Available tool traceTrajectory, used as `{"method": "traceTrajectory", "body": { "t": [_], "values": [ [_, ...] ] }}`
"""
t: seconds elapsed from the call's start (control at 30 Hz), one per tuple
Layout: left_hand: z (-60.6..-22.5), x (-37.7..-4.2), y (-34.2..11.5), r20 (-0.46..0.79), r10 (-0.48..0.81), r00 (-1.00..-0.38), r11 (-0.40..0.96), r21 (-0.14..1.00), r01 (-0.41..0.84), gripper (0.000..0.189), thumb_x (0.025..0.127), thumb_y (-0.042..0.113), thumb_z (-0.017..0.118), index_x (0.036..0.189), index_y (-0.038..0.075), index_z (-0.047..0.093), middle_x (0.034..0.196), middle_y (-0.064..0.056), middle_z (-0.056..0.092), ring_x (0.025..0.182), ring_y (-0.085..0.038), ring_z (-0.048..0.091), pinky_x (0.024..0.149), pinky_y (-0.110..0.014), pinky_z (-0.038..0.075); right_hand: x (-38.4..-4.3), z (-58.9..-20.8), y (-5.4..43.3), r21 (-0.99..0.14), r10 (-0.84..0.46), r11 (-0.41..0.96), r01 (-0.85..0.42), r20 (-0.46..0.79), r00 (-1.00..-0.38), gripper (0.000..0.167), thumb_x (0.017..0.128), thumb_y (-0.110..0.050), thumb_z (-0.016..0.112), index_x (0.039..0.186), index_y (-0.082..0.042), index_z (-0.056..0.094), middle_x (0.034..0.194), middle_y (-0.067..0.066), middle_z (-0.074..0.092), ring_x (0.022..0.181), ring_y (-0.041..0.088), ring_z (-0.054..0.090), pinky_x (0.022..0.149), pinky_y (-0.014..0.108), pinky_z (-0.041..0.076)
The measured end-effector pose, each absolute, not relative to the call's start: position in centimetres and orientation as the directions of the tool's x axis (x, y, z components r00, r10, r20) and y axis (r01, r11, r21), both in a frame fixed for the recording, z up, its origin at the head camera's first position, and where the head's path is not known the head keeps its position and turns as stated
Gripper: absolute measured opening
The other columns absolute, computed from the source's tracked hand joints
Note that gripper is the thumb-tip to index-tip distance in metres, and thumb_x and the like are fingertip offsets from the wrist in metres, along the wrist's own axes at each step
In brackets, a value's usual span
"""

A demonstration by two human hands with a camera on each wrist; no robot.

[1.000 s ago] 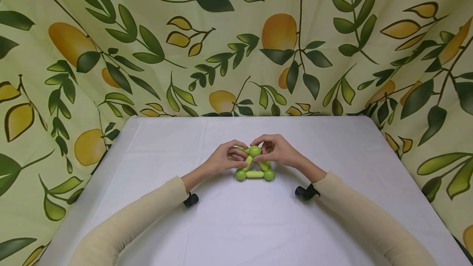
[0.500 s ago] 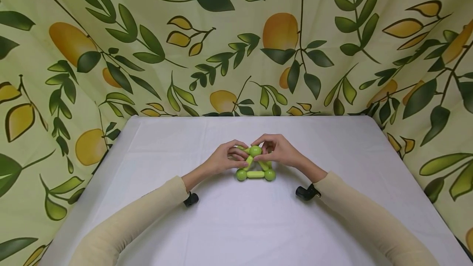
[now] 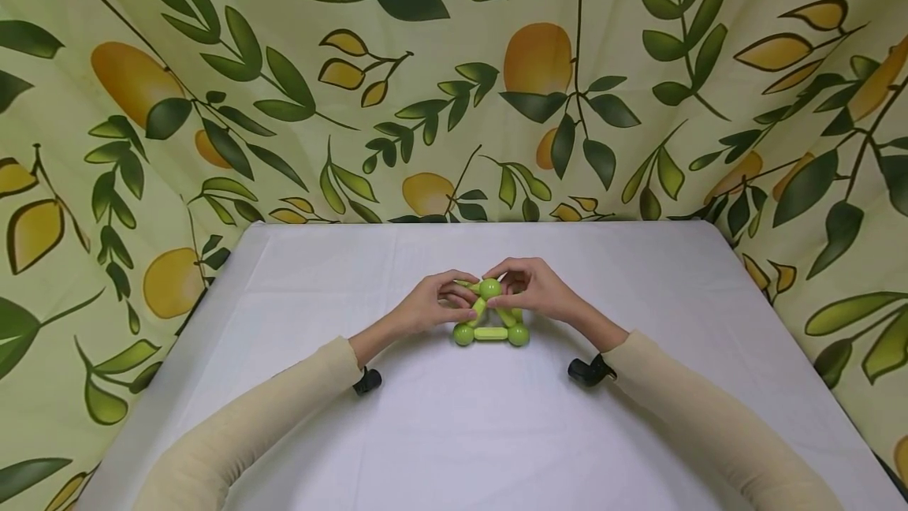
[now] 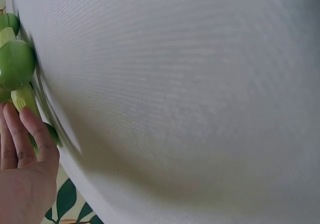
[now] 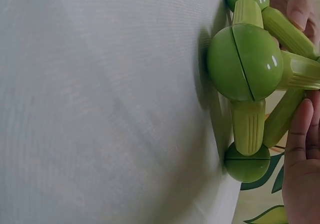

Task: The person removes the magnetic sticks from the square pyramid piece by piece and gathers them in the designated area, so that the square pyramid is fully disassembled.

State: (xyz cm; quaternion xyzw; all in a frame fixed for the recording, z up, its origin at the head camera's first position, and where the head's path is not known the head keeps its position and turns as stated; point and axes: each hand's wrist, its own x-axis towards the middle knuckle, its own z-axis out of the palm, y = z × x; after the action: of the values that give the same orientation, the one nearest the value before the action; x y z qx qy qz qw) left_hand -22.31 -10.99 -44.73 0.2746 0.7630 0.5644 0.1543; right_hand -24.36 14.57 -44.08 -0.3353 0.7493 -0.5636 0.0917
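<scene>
On the table, a green magnetic-style frame of balls and rods stands as a small pyramid. Its top ball (image 3: 489, 289) rises between my hands, and a lighter green rod (image 3: 490, 333) joins the two front balls at the base. My left hand (image 3: 433, 302) pinches the frame's left side, thumb at a slanting rod. From the other side my right hand (image 3: 535, 286) grips near the top, fingertips by the top ball and its right rod. The right wrist view gives a close look at a base ball (image 5: 245, 61) with rods. Fingers hide the back of the frame.
A white cloth covers the table (image 3: 454, 424). Behind and at both sides hangs a curtain (image 3: 426, 124) printed with leaves and orange fruit. Black wrist cameras stick out below the left cuff (image 3: 367, 382) and the right cuff (image 3: 589, 371).
</scene>
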Motion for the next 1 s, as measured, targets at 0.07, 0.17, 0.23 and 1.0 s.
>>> {"method": "traceTrajectory", "body": {
  "t": [0.07, 0.17, 0.23, 1.0],
  "values": [
    [-44.6, -22.3, -11.0, 0.076, 0.593, -0.802, 0.209, 0.947, 0.244, 0.05, 0.089, -0.001, 0.078, 0.134, -0.002, 0.056, 0.11, -0.013, 0.072, 0.096, -0.025, 0.07, 0.094, -0.036, 0.052, -24.3, -44.0, 14.5, -0.905, -0.604, 0.146, -0.399, 0.238, -0.761, 0.037, 0.082, 0.0, 0.085, 0.116, 0.0, 0.071, 0.097, 0.01, 0.068, 0.078, 0.027, 0.06, 0.067, 0.026, 0.051],
    [-44.5, -22.2, -11.0, 0.079, 0.592, -0.802, 0.207, 0.947, 0.246, 0.05, 0.089, -0.002, 0.077, 0.134, -0.002, 0.056, 0.11, -0.014, 0.072, 0.096, -0.025, 0.07, 0.094, -0.036, 0.052, -24.2, -43.8, 14.3, -0.899, -0.608, 0.159, -0.407, 0.235, -0.758, 0.041, 0.081, 0.003, 0.084, 0.12, 0.003, 0.069, 0.102, 0.012, 0.067, 0.08, 0.033, 0.059, 0.066, 0.026, 0.05],
    [-44.4, -22.2, -11.0, 0.079, 0.59, -0.803, 0.212, 0.945, 0.248, 0.05, 0.089, -0.002, 0.077, 0.134, -0.002, 0.056, 0.11, -0.014, 0.072, 0.096, -0.024, 0.07, 0.094, -0.036, 0.052, -24.0, -43.5, 14.1, -0.891, -0.614, 0.171, -0.42, 0.237, -0.753, 0.043, 0.081, 0.005, 0.084, 0.121, 0.005, 0.068, 0.104, 0.014, 0.067, 0.08, 0.038, 0.058, 0.066, 0.026, 0.049],
    [-44.3, -22.2, -10.7, 0.019, 0.6, -0.8, 0.308, 0.917, 0.253, 0.053, 0.091, 0.005, 0.078, 0.139, 0.002, 0.054, 0.1, -0.006, 0.075, 0.096, -0.017, 0.07, 0.088, -0.032, 0.054, -21.5, -40.4, 13.7, -0.831, -0.578, 0.248, -0.499, 0.286, -0.764, 0.033, 0.081, 0.003, 0.084, 0.112, 0.006, 0.073, 0.091, 0.014, 0.066, 0.079, 0.036, 0.059, 0.068, 0.03, 0.051]
  ]
}}
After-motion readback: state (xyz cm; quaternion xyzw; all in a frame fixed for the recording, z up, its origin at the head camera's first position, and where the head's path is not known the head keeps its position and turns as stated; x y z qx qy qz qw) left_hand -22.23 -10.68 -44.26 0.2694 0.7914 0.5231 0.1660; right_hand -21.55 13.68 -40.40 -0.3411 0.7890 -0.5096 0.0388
